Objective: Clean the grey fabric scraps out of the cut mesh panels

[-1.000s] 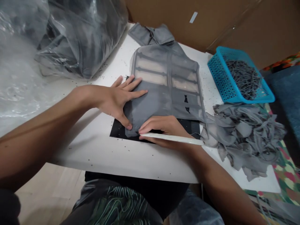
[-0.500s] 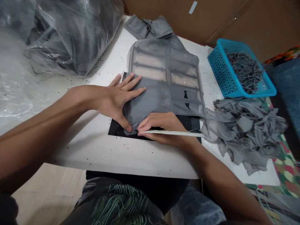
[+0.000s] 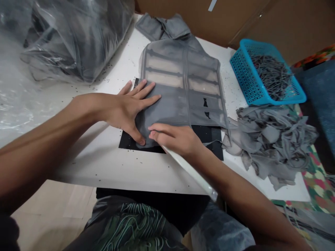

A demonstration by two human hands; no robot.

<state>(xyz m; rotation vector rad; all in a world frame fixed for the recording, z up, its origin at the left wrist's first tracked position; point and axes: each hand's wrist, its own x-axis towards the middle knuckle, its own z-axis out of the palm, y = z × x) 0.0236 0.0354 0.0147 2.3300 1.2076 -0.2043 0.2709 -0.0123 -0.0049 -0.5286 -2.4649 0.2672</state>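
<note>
A sheer grey fabric piece [image 3: 170,101] with stitched bands and two small black marks lies over a black board [image 3: 206,134]. My left hand [image 3: 128,109] rests on the fabric's left side, fingers spread, the thumb near its lower corner. In my right hand [image 3: 175,137] is a long, thin white stick-like tool [image 3: 190,169], its free end slanting down towards me past the table's front edge. The tool's working end is hidden by my fingers, close to the fabric's lower edge. A narrow grey strip [image 3: 213,142] trails beside my right wrist.
A blue plastic basket [image 3: 261,83] holding thin grey strips stands at the right. Below it lies a heap of grey fabric scraps [image 3: 277,143]. A large clear plastic bag [image 3: 78,38] of grey material sits at the left back. Black specks dot the white table [image 3: 146,174].
My right hand has turned, swinging the white tool's free end down towards me. Its fingers have lifted slightly from the lower corner. My left hand stays flat on the fabric.
</note>
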